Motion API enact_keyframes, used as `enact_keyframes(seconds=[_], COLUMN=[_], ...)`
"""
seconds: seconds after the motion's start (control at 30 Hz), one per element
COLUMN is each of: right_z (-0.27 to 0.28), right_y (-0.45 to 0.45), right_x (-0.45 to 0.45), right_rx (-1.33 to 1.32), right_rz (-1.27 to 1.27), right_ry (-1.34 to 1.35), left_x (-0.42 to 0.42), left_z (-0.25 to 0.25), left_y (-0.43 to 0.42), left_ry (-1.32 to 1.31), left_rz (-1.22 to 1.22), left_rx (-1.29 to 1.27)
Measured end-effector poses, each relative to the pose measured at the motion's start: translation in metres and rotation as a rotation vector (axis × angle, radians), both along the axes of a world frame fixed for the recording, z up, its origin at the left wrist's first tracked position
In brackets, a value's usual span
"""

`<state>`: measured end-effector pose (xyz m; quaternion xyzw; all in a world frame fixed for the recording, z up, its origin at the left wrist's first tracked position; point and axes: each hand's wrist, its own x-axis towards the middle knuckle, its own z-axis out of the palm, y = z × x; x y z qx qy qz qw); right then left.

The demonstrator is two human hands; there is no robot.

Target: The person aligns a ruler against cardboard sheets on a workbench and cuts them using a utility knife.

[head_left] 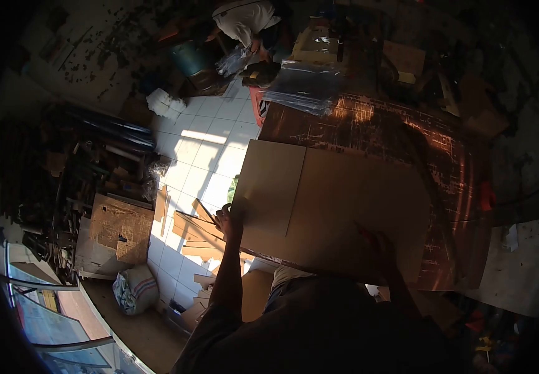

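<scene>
A large brown cardboard sheet (pixel 363 199) lies across the worktable in front of me. On its left part rests a smaller, paler cardboard sheet (pixel 269 181). My left hand (pixel 228 220) is at the left edge of these sheets, its fingers curled around the edge; the exact grip is partly hidden. My right hand (pixel 376 244) lies in deep shadow over the larger sheet, fingers stretched out towards its middle. No tool is visible in that hand.
The worktable (pixel 356 118) has a scratched brown top, with clear plastic sheets (pixel 303 84) at its far end. Another person (pixel 247 22) bends over beyond it. Cardboard scraps (pixel 194 234) litter the tiled floor at left, near a stuffed sack (pixel 136 290) and a wooden box (pixel 120 230).
</scene>
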<state>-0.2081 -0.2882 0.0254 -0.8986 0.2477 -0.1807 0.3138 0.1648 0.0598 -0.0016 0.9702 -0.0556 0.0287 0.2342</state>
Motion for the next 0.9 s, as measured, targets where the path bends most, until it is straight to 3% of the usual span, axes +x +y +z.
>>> enact_keyframes(seconds=[0.13,0.2,0.37,0.57,0.6,0.67,0.8,0.87,0.9], right_z=[0.016,0.032,0.059,0.022,0.017,0.018,0.036,0.054,0.058], right_y=[-0.023,-0.032,-0.040,-0.060,-0.065,-0.072,-0.082,-0.084,-0.084], right_x=[-0.027,-0.038,-0.068,-0.112,-0.118,-0.128,-0.146,-0.146,-0.146], right_rx=[-0.046,0.196,0.271,0.208,0.202,0.208,0.339,0.291,0.250], right_rz=[-0.015,-0.019,-0.117,-0.129,-0.082,-0.071,-0.116,-0.152,-0.184], right_ry=[-0.064,-0.024,-0.008,-0.021,-0.055,-0.037,0.015,-0.002,-0.020], left_x=[-0.012,-0.010,-0.008,-0.007,0.008,0.010,-0.001,-0.009,-0.004], left_z=[0.011,0.019,0.031,0.009,-0.018,-0.020,0.019,0.034,0.035], left_y=[-0.015,-0.018,-0.026,-0.026,-0.012,-0.014,-0.041,-0.048,-0.046], left_ry=[0.162,0.195,0.162,0.180,0.177,0.175,0.297,0.320,0.328], left_rz=[0.096,0.118,0.033,0.050,-0.013,-0.085,-0.005,0.147,0.095], left_rx=[0.044,0.044,0.170,0.184,0.116,0.048,0.222,0.282,0.293])
